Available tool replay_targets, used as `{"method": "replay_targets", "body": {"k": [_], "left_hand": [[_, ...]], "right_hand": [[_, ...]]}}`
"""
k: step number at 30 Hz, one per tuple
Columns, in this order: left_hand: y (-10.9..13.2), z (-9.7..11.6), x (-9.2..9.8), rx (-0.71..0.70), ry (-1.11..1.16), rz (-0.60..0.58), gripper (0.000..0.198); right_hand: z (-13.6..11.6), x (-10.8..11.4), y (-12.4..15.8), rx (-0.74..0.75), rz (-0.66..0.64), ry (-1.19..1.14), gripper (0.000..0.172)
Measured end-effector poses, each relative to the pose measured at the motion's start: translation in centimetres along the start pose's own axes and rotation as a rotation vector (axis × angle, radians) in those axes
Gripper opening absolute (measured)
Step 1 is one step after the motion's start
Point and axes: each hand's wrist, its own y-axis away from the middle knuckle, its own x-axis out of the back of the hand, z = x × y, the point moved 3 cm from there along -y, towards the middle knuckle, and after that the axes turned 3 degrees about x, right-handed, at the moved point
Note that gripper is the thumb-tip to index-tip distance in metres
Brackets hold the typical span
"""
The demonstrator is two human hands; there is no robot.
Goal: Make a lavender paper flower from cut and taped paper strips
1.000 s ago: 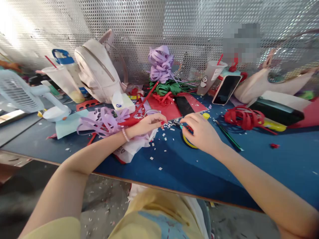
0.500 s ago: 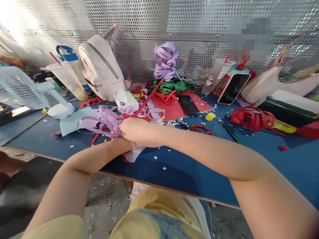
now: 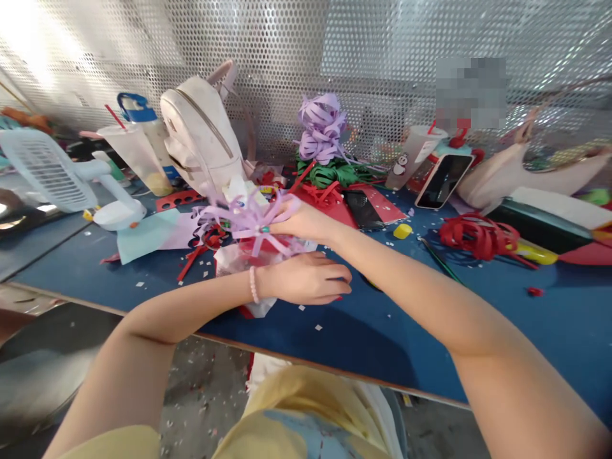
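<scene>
My right hand (image 3: 301, 218) pinches a bunch of lilac paper strips (image 3: 255, 220) that fan out like a flower, with a small green spot at the centre. Just below it, my left hand (image 3: 313, 278), a pink bead bracelet (image 3: 254, 285) at its wrist, hovers palm down with loosely curved fingers and nothing visible in them. Under the left wrist lies a crumpled clear plastic bag (image 3: 234, 261) with red in it. Left of the strips are a pale blue and lilac paper sheet (image 3: 148, 233) and curled red strips (image 3: 190, 262).
At the back stand a white fan (image 3: 50, 169), a cream backpack (image 3: 203, 134), a lilac and green paper-strip bundle (image 3: 322, 131) and a propped phone (image 3: 444, 182). A dark phone (image 3: 363, 210) lies on red paper. To the right are a red strip ball (image 3: 478, 236) and a pencil (image 3: 442, 261).
My hands have come apart from where they overlapped. The left has moved right and forward of its wrist bag; the right has lifted the lilac strips up and to the right, spreading them.
</scene>
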Motion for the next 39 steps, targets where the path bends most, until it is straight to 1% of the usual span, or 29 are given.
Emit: {"method": "replay_targets", "body": {"k": [1, 4, 5, 7, 9, 10, 11, 13, 16, 20, 23, 25, 27, 29, 32, 34, 36, 39], "left_hand": [[-0.1, 0.3, 0.7, 0.01, 0.039, 0.043, 0.021], [-0.5, 0.7, 3.2, 0.092, 0.281, 0.232, 0.015], [-0.5, 0.7, 4.0, 0.157, 0.37, 0.302, 0.013], [-0.6, 0.2, 5.1, 0.345, 0.505, 0.441, 0.01], [-0.6, -0.5, 5.6, 0.546, 0.65, 0.515, 0.01], [-0.6, -0.8, 5.6, 0.634, 0.712, 0.524, 0.012], [-0.7, -1.0, 5.5, 0.707, 0.763, 0.519, 0.013], [-0.8, -1.4, 5.1, 0.812, 0.812, 0.489, 0.016], [-0.8, -1.5, 4.7, 0.885, 0.831, 0.451, 0.018], [-0.6, -1.6, 4.8, 0.875, 0.813, 0.473, 0.014], [-0.5, -1.7, 5.0, 0.828, 0.809, 0.548, 0.013], [-0.5, -1.9, 5.0, 0.821, 0.859, 0.555, 0.016], [-0.5, -2.1, 4.8, 0.851, 0.92, 0.476, 0.019], [-0.6, -2.2, 4.4, 0.896, 0.961, 0.348, 0.022], [-0.6, -2.4, 4.1, 0.964, 0.963, 0.205, 0.026], [-0.7, -2.4, 4.2, 0.996, 0.95, 0.154, 0.028], [-0.8, -2.3, 4.2, 0.996, 0.96, 0.123, 0.031], [-1.0, -1.7, 4.2, 0.952, 1.009, 0.127, 0.033]], "right_hand": [[0.2, 1.2, 1.0, -0.025, -0.032, -0.046, 0.006], [0.6, 4.8, 4.5, -0.118, 0.086, -0.2, 0.015], [0.5, 5.7, 5.7, -0.121, 0.135, -0.238, 0.017], [0.1, 7.0, 8.0, -0.109, 0.214, -0.289, 0.02], [-0.4, 7.8, 9.9, -0.111, 0.285, -0.321, 0.023], [-0.5, 7.9, 10.7, -0.125, 0.32, -0.335, 0.025], [-0.7, 7.9, 11.3, -0.145, 0.348, -0.348, 0.026], [-0.9, 7.7, 12.1, -0.18, 0.377, -0.367, 0.027], [-1.2, 7.3, 12.6, -0.172, 0.377, -0.336, 0.026], [-1.2, 7.7, 12.4, -0.11, 0.389, -0.202, 0.022], [-0.6, 8.4, 12.0, -0.121, 0.39, -0.123, 0.017], [-0.2, 8.7, 11.8, -0.126, 0.363, -0.1, 0.016], [0.1, 8.8, 11.7, -0.13, 0.327, -0.066, 0.015], [0.3, 8.7, 11.7, -0.144, 0.303, -0.028, 0.015], [0.4, 8.4, 11.9, -0.178, 0.294, -0.048, 0.017], [0.5, 8.3, 12.1, -0.2, 0.306, -0.087, 0.019], [0.6, 8.3, 12.3, -0.2, 0.343, -0.119, 0.022], [0.8, 8.4, 12.4, -0.177, 0.386, -0.173, 0.025]]}}
